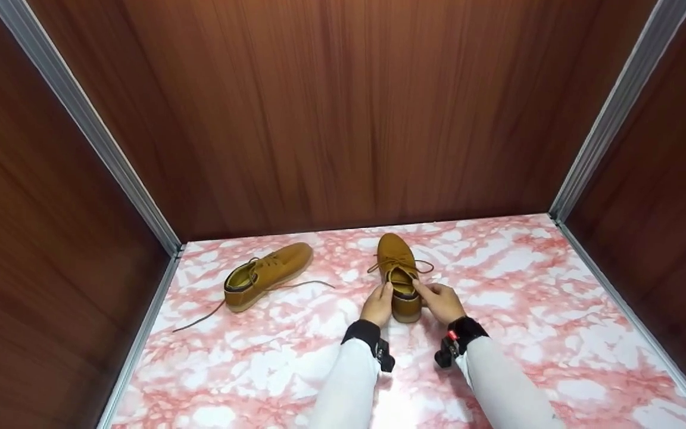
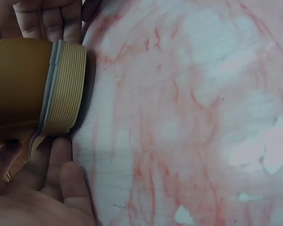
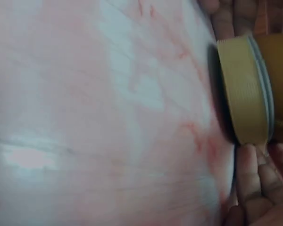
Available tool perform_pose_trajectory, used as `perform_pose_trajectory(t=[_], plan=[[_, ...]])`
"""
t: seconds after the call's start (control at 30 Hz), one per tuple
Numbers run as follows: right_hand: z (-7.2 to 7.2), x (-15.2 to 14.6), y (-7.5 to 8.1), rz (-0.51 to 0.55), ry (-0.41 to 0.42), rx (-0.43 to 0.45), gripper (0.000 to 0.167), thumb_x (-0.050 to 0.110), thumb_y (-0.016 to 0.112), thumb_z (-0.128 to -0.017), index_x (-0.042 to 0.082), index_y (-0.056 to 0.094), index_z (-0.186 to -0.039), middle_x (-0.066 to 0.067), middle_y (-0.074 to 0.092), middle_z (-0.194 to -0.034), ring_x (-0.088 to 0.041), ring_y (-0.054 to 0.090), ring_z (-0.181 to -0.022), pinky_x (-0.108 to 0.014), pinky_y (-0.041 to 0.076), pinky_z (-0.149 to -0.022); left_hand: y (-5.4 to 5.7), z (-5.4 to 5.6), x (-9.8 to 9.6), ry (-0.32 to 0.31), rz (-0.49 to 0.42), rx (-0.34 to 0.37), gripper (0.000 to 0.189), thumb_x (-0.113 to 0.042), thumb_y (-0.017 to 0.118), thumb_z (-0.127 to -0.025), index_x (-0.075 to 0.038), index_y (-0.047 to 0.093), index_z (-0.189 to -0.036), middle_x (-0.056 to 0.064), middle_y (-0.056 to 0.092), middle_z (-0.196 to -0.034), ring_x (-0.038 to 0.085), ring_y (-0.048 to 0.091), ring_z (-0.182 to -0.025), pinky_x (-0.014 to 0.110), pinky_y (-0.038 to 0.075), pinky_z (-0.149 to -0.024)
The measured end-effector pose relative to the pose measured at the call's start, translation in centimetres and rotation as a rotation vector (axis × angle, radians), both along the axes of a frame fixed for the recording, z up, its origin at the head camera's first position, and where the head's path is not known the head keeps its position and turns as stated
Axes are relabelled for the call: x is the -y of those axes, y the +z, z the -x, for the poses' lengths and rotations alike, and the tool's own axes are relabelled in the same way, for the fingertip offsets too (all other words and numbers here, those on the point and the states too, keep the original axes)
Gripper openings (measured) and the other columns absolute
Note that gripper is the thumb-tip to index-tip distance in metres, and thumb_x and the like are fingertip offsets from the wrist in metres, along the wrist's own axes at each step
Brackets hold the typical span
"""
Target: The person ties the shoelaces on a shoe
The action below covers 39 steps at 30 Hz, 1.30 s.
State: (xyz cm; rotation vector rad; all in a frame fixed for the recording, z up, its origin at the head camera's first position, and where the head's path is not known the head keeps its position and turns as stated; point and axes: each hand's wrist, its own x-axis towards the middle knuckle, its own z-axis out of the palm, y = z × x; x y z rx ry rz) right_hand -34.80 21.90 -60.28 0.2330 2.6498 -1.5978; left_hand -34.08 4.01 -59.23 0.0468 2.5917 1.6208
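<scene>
A tan lace-up shoe (image 1: 395,244) points toward the back wall, its lace tied in a bow with loops out to both sides. My left hand (image 1: 377,305) grips its left side near the heel, thumb at the collar. On the opposite side my right hand (image 1: 443,302) holds the collar with the thumb, fingers down along the side. Both wrist views show the ribbed pale heel edge of the sole (image 2: 66,89) between the two hands, fingertips at its sides. In the right wrist view the heel (image 3: 245,89) has a dark shadow beneath it.
A second tan shoe (image 1: 277,269) lies to the left, angled to the right, with loose lace ends (image 1: 199,316) spread on the floor. Pink-and-white marbled surface (image 1: 248,369) lies underneath. Brown wood-grain panels (image 1: 343,119) with metal edge strips (image 1: 99,131) enclose the back and sides.
</scene>
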Motion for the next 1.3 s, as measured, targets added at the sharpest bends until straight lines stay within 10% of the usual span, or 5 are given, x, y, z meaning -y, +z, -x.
perform_pose_trajectory(t=[0.3, 1.3], plan=[[-0.4, -0.4, -0.1, 0.116, 0.019, 0.046, 0.062, 0.054, 0.057, -0.104, -0.001, 0.068, -0.13, -0.024, 0.072, -0.13, -0.032, 0.076, -0.112, -0.051, 0.043, -0.119, -0.4, -0.3, 0.4, -0.02, -0.071, 0.012, 0.054, -0.038, 0.033, -0.114, -0.005, 0.05, -0.154, 0.018, 0.053, -0.157, 0.04, 0.048, -0.148, 0.05, 0.037, -0.124], [-1.2, -1.0, -0.8, 0.268, -0.043, 0.008, 0.05, 0.045, 0.06, -0.105, -0.001, 0.068, -0.123, -0.019, 0.074, -0.128, -0.03, 0.073, -0.119, -0.049, 0.042, -0.12, -1.4, -1.3, 1.0, -0.06, -0.094, 0.009, 0.053, -0.036, 0.041, -0.111, -0.002, 0.051, -0.151, 0.02, 0.058, -0.151, 0.038, 0.051, -0.145, 0.051, 0.039, -0.123]])
